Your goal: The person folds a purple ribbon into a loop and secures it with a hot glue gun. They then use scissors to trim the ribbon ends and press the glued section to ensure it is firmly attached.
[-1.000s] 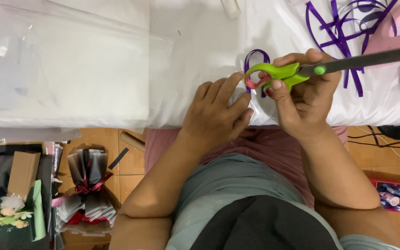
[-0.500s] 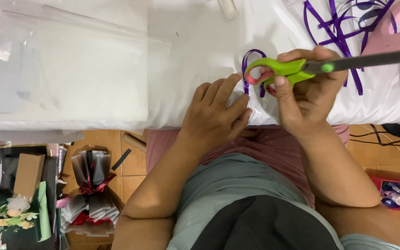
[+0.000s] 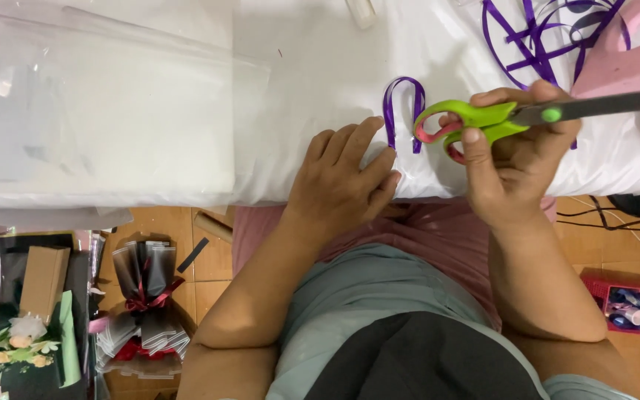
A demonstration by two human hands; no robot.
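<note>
My right hand (image 3: 516, 167) grips green-handled scissors (image 3: 483, 118) with pink inner rings, their dark blades pointing right. My left hand (image 3: 338, 181) rests flat on the white cloth (image 3: 320, 74) covering the table, fingers slightly spread, holding nothing. A folded loop of purple ribbon (image 3: 403, 107) lies on the cloth just beyond my left fingertips and beside the scissor handles.
Clear plastic sheets (image 3: 105, 111) cover the table's left. A tangle of purple ribbon (image 3: 535, 33) and a pink object (image 3: 624, 59) sit at the top right. On the floor: wrapped bouquets (image 3: 142, 296), a brown box (image 3: 42, 281), and a red tray of ribbon rolls (image 3: 631, 307).
My hands have drifted apart: the left one let go of the ribbon loop and settled on the cloth, while the right one moved right with the scissors. The loop now lies free.
</note>
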